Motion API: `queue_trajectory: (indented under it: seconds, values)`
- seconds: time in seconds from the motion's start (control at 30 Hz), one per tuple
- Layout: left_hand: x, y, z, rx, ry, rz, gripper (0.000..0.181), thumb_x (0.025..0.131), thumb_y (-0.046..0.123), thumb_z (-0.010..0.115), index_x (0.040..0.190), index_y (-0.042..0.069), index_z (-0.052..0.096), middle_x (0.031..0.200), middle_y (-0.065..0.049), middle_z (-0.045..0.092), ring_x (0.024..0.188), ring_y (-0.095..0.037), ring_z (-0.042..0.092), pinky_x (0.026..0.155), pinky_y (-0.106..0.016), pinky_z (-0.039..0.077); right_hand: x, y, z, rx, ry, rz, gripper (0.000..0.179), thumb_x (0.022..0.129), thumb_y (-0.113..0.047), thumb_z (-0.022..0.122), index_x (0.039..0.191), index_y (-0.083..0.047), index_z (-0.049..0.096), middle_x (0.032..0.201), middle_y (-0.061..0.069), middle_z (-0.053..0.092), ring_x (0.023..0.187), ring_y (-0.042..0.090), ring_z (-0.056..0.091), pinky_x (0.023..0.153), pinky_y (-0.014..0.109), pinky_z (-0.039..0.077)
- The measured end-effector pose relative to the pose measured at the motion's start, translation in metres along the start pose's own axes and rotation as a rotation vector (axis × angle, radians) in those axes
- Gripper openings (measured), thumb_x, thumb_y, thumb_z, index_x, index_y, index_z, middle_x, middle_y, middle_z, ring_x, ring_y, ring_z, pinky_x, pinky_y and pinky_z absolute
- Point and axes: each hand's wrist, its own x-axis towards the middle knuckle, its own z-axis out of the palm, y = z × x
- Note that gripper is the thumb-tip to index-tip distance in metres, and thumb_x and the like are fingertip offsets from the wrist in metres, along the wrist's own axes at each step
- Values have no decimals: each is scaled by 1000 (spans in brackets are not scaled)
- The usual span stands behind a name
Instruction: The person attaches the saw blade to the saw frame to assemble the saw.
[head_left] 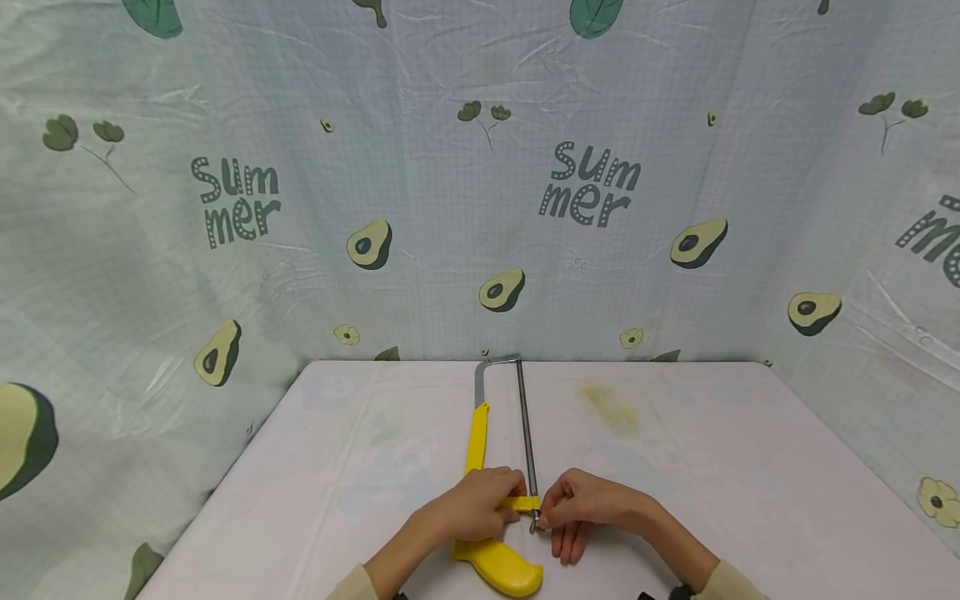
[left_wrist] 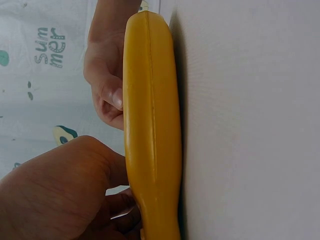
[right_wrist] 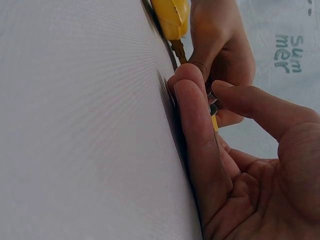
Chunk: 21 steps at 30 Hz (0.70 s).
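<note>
A hacksaw with a yellow handle (head_left: 504, 570) lies on the white table, its grey frame (head_left: 480, 385) and dark blade tube (head_left: 524, 417) pointing away from me. My left hand (head_left: 480, 504) holds the saw at the yellow crosspiece (head_left: 522, 503), thumb and fingers around it. At the near end of the tube, my right hand (head_left: 592, 504) pinches the small metal wing nut (head_left: 534, 525) between thumb and forefinger. Its other fingers hang down by the tabletop, as the right wrist view shows. In the left wrist view the handle (left_wrist: 152, 100) hides part of both hands.
The white table (head_left: 712, 467) carries a yellowish stain (head_left: 609, 408) right of the saw. Behind and at both sides hangs a pale curtain (head_left: 435, 167) printed with avocados and lettering, meeting the table's back edge.
</note>
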Motion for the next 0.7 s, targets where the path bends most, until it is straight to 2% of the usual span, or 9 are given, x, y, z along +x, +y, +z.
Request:
queue_trajectory:
  seconds: [0.7]
  values:
    - [1,0,-2,15,-6,10,12,97,19,71,106,20,62,92,12,58,80,-3,50,82,-20,48,0,-2,-1,2,-1,-4,24,98,-19,67,105,4,71,73,2,75,59,7,72,57,22,57]
